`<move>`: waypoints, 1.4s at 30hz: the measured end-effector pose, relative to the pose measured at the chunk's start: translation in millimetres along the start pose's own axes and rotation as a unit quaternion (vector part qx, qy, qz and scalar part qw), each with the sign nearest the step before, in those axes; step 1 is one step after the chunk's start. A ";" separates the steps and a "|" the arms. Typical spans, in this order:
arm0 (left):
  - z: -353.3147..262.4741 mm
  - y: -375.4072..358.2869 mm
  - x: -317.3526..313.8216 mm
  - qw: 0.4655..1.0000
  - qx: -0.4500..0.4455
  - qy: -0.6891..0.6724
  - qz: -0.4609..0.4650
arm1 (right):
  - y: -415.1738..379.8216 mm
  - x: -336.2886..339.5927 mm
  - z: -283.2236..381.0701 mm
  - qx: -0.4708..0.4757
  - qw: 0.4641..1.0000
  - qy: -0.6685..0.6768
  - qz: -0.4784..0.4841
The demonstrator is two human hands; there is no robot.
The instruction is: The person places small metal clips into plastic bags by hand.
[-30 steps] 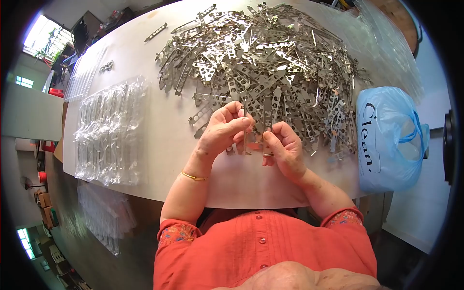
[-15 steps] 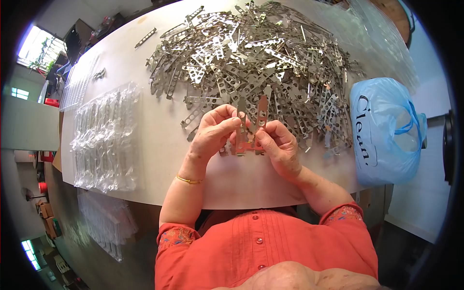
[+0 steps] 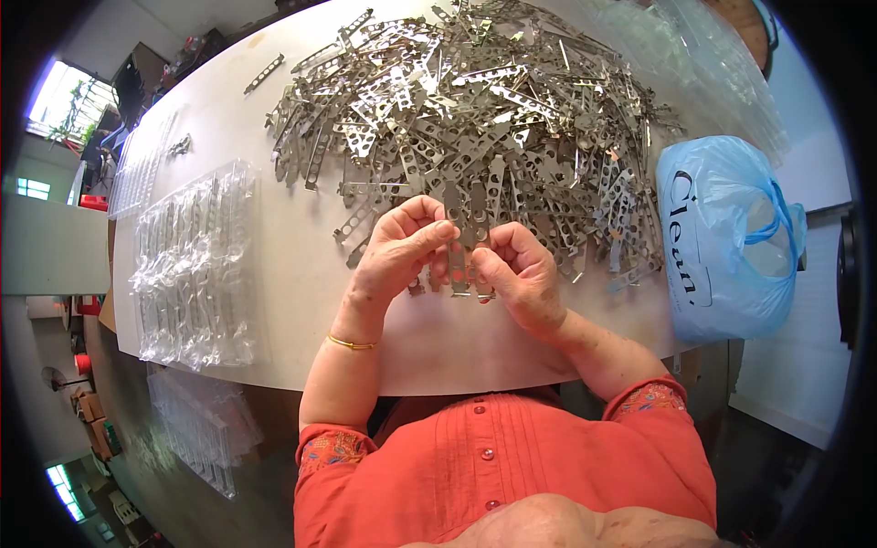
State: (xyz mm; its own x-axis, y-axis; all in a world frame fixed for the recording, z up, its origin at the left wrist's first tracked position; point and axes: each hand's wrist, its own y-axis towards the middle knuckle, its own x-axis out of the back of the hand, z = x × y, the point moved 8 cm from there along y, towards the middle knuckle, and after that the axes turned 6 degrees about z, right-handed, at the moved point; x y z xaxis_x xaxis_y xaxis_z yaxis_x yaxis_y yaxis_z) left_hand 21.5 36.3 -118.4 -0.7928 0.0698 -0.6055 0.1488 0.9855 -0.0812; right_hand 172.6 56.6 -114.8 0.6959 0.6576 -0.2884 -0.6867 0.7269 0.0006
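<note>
My left hand [image 3: 399, 248] is closed, pinching a narrow flat metal strip [image 3: 459, 258] upright between thumb and fingers. Beside it, my right hand [image 3: 523, 279] grips a second metal strip [image 3: 480, 203] with round holes, its thumb and index finger closed on the edge. The two strips stand side by side, close together; whether they touch I cannot make out. Right behind them spreads a big heap of loose metal strips [image 3: 448, 119], many with rows of holes and notched ends.
On the left of the white table [image 3: 301, 301] lies a clear plastic tray [image 3: 196, 265] of wrapped strips, with another clear tray [image 3: 142, 169] behind. A blue plastic bag [image 3: 726, 247] marked "Clean" sits at the right edge. Clear plastic sheets [image 3: 703, 73] cover the far right corner.
The two strips have come closer together between my hands, and the right one has turned so its reflection changed. The whole view has shifted slightly.
</note>
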 end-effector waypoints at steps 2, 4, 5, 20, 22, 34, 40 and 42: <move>-0.1 -0.1 -1.0 1.000 0.006 0.006 0.002 | -0.1 -3.0 5.8 -0.005 1.000 0.006 -0.003; 1.6 -0.3 -2.1 1.000 0.017 0.011 0.008 | -0.9 -3.1 6.8 -0.010 1.000 0.012 -0.007; 2.0 -0.1 -2.1 1.000 0.017 0.011 0.008 | -1.0 -2.1 5.1 -0.014 1.000 0.006 -0.003; 6.3 1.0 -1.9 0.999 0.031 0.009 0.007 | -0.3 -3.2 2.7 -0.013 1.000 0.004 0.003; 5.5 0.9 -3.1 0.999 0.033 0.005 0.009 | 0.0 -3.5 2.5 -0.013 1.000 0.004 0.003; 7.1 1.6 -2.3 0.999 0.034 0.001 0.013 | -0.8 -3.2 0.0 -0.023 1.000 0.005 -0.004; 6.7 1.5 -3.1 0.999 0.034 0.009 0.018 | -0.6 -3.7 -0.6 -0.024 1.000 0.007 -0.003; 6.5 1.4 -3.1 0.999 0.036 0.014 0.016 | -0.1 -3.4 -0.6 -0.018 1.000 -0.001 0.001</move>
State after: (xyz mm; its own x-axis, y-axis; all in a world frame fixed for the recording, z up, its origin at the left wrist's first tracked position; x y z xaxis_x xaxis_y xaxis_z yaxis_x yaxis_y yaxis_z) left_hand 28.0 36.5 -121.8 -0.8027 0.1054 -0.5870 0.2149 0.9692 -0.1198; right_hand 170.2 54.2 -114.4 0.6945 0.6598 -0.2870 -0.6955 0.7177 -0.0331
